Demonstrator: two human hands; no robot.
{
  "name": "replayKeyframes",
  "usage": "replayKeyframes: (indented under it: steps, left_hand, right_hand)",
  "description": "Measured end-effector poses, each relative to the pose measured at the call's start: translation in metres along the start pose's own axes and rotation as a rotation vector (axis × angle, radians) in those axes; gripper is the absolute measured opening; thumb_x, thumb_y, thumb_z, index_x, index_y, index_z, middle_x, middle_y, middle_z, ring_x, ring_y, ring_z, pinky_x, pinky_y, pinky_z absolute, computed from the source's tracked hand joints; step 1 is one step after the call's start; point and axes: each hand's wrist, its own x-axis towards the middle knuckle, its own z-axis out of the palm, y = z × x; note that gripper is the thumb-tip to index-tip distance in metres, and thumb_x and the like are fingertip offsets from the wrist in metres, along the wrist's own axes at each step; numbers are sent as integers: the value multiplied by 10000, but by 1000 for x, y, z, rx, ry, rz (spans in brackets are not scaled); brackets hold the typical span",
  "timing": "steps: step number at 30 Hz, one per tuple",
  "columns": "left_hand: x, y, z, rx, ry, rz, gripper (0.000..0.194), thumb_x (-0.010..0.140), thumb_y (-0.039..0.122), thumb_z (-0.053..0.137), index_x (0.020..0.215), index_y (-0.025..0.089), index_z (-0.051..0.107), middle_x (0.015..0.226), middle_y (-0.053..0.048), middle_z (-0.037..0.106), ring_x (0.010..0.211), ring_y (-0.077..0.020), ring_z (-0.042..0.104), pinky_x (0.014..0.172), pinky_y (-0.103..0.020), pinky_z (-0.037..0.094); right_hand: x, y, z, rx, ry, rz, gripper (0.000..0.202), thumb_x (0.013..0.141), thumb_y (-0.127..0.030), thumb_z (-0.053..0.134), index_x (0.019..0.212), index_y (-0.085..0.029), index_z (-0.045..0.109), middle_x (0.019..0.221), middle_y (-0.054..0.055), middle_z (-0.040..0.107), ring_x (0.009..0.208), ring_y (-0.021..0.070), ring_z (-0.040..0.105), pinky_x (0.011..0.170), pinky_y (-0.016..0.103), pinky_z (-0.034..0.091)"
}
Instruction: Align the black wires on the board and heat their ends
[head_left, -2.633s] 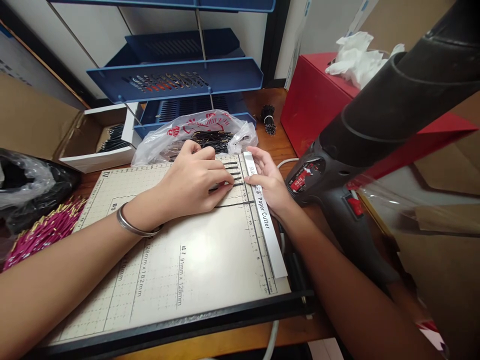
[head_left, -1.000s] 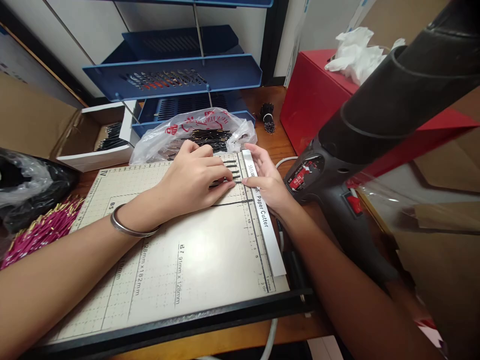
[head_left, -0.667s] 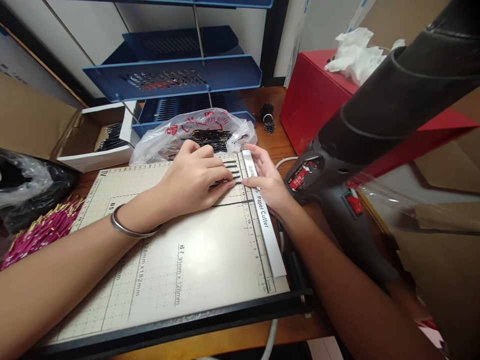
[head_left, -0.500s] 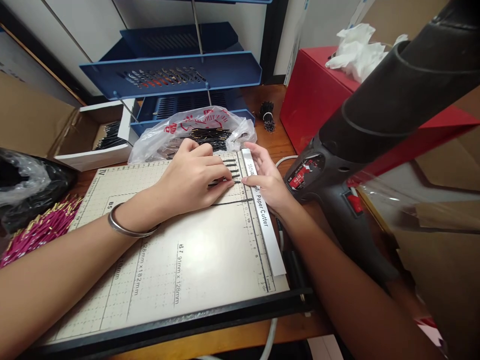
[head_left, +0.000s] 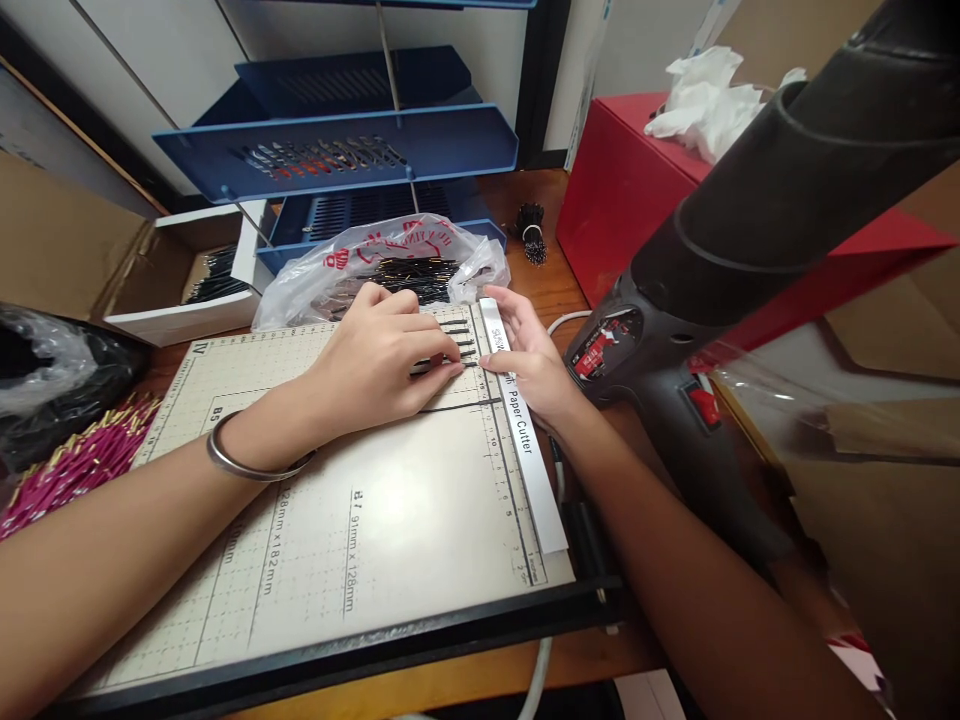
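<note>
My left hand [head_left: 394, 355] rests on the cream board of the paper cutter [head_left: 420, 540], palm down. Its thumb and index finger pinch a thin black cord [head_left: 470, 364] whose end points right. Several similar short black cords [head_left: 454, 331] lie side by side just beyond these fingers, their left parts hidden under the hand. My right hand [head_left: 536, 370] is at the cutter's white edge strip [head_left: 534, 470]. Its thumb reaches over the strip to the cord's end, while the index finger stretches away along the far end, apart from the thumb. The remaining right fingers are partly hidden.
Behind the board, a clear plastic bag [head_left: 300, 285] holds black cords, before blue tray shelves [head_left: 337, 155]. A tied black bundle [head_left: 532, 235] stands near a red box [head_left: 600, 190]. A dark power tool [head_left: 675, 320] stands right; magenta cords [head_left: 82, 460] lie left.
Both hands keep almost the same pose, with the left still pinching the cord and the right thumb at its end. The whole view has shifted slightly.
</note>
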Motion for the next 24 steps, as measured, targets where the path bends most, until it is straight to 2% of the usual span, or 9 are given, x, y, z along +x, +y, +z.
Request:
replayKeyframes:
  steps: [13, 24]
  left_hand:
    - [0, -1, 2, 17, 31, 47, 284, 1047, 352, 611, 844, 227, 767, 750, -25, 770, 720, -214, 554, 754, -418, 315]
    - [0, 0, 0, -16, -9, 7, 278, 1028, 380, 628, 856, 228, 785, 733, -33, 759, 712, -207, 539, 801, -437, 328]
  right_hand:
    - [0, -1, 1, 25, -3, 6, 817, 535, -211, 722, 1307, -291, 467, 1394, 70, 631, 1399, 310, 567, 1290, 510, 425]
    - [0, 0, 0, -13, -2, -8, 820, 553, -221, 730, 1327, -293, 468, 1460, 72, 608, 1468, 324, 535, 1340, 522, 365]
